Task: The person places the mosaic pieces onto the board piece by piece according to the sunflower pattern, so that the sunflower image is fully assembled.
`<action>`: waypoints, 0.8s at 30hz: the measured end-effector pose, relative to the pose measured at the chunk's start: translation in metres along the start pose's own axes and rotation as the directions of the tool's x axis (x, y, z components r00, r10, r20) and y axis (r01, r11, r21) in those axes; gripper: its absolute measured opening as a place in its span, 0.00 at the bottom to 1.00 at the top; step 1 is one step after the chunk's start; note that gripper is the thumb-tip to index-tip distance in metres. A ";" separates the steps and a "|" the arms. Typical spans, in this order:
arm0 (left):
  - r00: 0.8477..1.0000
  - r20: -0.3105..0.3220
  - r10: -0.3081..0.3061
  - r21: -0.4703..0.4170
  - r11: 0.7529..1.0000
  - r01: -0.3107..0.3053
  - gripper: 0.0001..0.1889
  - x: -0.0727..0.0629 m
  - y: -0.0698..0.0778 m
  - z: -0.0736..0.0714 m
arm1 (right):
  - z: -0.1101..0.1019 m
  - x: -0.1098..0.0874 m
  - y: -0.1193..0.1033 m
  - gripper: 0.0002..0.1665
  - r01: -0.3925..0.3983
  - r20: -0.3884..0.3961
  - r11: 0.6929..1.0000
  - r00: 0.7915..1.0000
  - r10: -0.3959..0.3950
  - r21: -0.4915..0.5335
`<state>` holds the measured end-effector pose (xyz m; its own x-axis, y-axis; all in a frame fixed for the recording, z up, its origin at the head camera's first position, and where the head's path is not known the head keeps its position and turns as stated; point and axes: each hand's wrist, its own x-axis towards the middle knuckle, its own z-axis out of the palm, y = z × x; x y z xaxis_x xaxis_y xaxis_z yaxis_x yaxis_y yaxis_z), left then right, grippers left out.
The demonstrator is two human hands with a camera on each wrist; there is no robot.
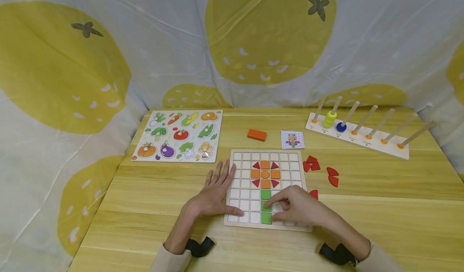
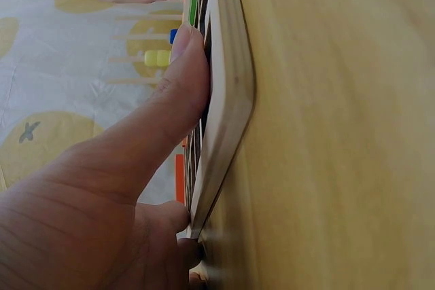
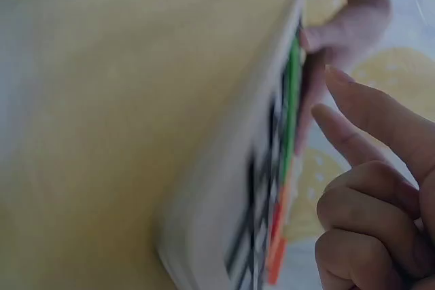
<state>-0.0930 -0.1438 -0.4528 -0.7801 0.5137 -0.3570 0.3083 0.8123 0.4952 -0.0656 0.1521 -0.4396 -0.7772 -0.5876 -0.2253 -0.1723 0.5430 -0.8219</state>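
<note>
Head view: board (image 1: 245,194) on desk (image 1: 145,231) carries orange pieces (image 1: 265,184), red triangles (image 1: 256,183), green squares (image 1: 266,194), apparently done. Left hand (image 1: 213,196) spread over board edge; right hand's (image 1: 305,207) grip parted, holding nothing, by green squares. Left, judging by card (image 1: 292,139): red quarter-circles (image 1: 332,171), loose beside board.

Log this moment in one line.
left hand: rests on board | right hand: above green squares, holding nothing | loose red pieces: right of board

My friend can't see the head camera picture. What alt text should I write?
The left hand rests on a gridded board while the right hand reaches over green squares below an orange and red pattern; loose red pieces lie to the right.
</note>
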 end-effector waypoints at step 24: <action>1.000 0.002 -0.005 -0.016 1.000 0.005 0.71 0.000 0.000 0.000 | -0.102 -0.014 0.075 0.22 -0.280 -0.296 0.958 0.912 0.285 0.060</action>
<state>-0.0934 -0.1435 -0.4525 -0.7804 0.5102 -0.3614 0.2954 0.8103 0.5060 -0.1290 0.2622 -0.4448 -0.9368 -0.2034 -0.2846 0.0886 0.6491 -0.7555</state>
